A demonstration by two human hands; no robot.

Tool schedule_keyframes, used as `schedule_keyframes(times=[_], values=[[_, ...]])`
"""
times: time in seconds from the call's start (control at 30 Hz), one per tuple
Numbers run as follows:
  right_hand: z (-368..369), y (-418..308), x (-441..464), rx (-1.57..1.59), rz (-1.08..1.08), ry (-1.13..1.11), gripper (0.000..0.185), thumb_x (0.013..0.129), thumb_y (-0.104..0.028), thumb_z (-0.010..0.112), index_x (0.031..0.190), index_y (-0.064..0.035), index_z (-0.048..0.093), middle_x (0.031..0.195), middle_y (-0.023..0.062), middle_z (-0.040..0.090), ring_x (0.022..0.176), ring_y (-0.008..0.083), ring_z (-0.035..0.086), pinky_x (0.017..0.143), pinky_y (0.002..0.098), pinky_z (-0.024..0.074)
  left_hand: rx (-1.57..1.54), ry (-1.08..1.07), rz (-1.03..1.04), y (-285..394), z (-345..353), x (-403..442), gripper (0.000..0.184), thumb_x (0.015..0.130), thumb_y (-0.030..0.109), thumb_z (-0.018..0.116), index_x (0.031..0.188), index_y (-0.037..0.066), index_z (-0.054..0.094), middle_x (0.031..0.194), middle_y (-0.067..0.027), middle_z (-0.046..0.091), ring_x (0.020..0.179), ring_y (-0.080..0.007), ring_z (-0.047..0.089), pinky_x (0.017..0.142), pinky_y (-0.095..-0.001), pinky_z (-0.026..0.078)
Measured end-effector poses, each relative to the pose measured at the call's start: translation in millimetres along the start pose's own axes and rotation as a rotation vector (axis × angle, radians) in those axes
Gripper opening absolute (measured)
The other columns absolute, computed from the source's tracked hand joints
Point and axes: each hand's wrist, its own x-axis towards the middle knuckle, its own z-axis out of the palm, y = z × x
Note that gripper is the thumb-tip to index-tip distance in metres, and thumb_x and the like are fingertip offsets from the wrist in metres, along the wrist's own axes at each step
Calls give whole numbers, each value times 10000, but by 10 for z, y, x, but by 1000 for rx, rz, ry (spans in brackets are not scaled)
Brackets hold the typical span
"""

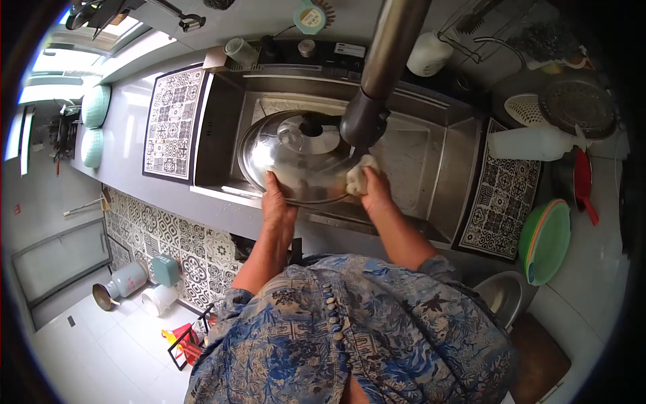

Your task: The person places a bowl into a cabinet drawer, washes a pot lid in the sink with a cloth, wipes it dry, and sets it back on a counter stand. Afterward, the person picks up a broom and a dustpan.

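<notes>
A large shiny metal pot lid point(266, 151) with a dark knob is held over the sink point(445, 161), below the faucet point(363, 118). My left hand point(274, 203) grips its near edge, thumb on top and the other fingers hidden underneath. Closed around a pale, crumpled cloth point(355, 179), my right hand point(377, 190) presses it against the lid's right edge. The faucet head covers part of the lid's far right side. Whether water is running, I cannot tell.
Patterned mats point(173, 124) lie on both sides of the sink. A white spray bottle point(528, 143), green and orange basins point(546, 242) and a red-handled tool point(584, 185) are at the right. A glass jar point(241, 51) and a white jug point(431, 54) stand behind the sink.
</notes>
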Motion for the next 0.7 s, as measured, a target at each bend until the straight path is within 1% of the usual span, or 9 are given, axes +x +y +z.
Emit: schedule_keyframes(times=[0.1, 0.2, 0.3, 0.4, 0.5, 0.57, 0.6, 0.67, 0.7], values=[[-391, -37, 737, -129, 134, -184, 395, 719, -156, 637, 1053, 12, 509, 970, 103, 554, 881, 235, 561, 657, 361, 493, 97, -83, -74, 122, -134, 105, 486, 832, 385, 547, 1120, 3, 457, 1066, -120, 529, 941, -265, 533, 799, -424, 475], [-301, -287, 776, -103, 143, -32, 271, 778, -187, 584, 995, -33, 537, 904, 99, 574, 805, 231, 587, 643, 356, 509, 178, -4, -191, 350, -220, 197, 410, 828, 338, 572, 1080, 25, 487, 1000, -96, 567, 896, -243, 554, 782, -435, 480], [-430, -110, 1014, -15, 216, -144, 284, 785, -219, 587, 1001, -41, 537, 878, 81, 586, 789, 225, 593, 677, 356, 505, 141, 1, -128, 382, -318, 342, 384, 834, 320, 570, 1059, 17, 498, 977, -86, 579, 864, -224, 568, 754, -388, 491], [-421, 26, 864, 78, 97, -110, 267, 811, -226, 562, 998, -38, 533, 895, 73, 588, 811, 206, 591, 707, 340, 499, 124, 78, -51, 431, -31, 141, 378, 855, 317, 535, 1062, 3, 489, 972, -100, 569, 858, -215, 567, 740, -345, 489], [-371, 193, 560, 226, -25, 11, 296, 871, -287, 459, 994, -25, 517, 890, 56, 567, 795, 181, 564, 699, 320, 476, 213, 62, 109, 333, 51, -36, 402, 866, 363, 476, 1044, 3, 473, 911, -113, 535, 795, -200, 558, 701, -329, 488], [-105, 191, 135, 337, 36, 98, 302, 878, -301, 436, 990, -32, 514, 861, 50, 560, 761, 171, 557, 669, 320, 471, 311, 35, 80, -9, 127, -210, 428, 857, 397, 487, 1006, -4, 494, 881, -103, 533, 755, -201, 554, 681, -327, 489], [-86, 329, 58, 326, 23, 54, 311, 876, -314, 442, 987, -32, 514, 870, 61, 559, 778, 165, 554, 663, 325, 470, 389, 1, 19, -167, 76, -222, 446, 855, 411, 488, 1002, -10, 500, 887, -105, 537, 763, -205, 558, 683, -333, 490], [-87, 425, -152, 450, 151, -331, 328, 852, -286, 491, 1067, -39, 478, 971, 78, 545, 862, 210, 563, 706, 348, 492, 264, -8, 50, -209, 283, -273, 460, 853, 420, 491, 1002, -15, 505, 899, -106, 542, 781, -211, 561, 693, -341, 490], [48, 422, -388, 420, 241, -192, 325, 854, -298, 484, 1072, -56, 476, 997, 76, 538, 898, 208, 551, 713, 353, 491, 132, -15, 83, -191, 388, -284, 475, 850, 429, 493, 1002, -20, 509, 911, -106, 547, 799, -218, 564, 702, -349, 490]])
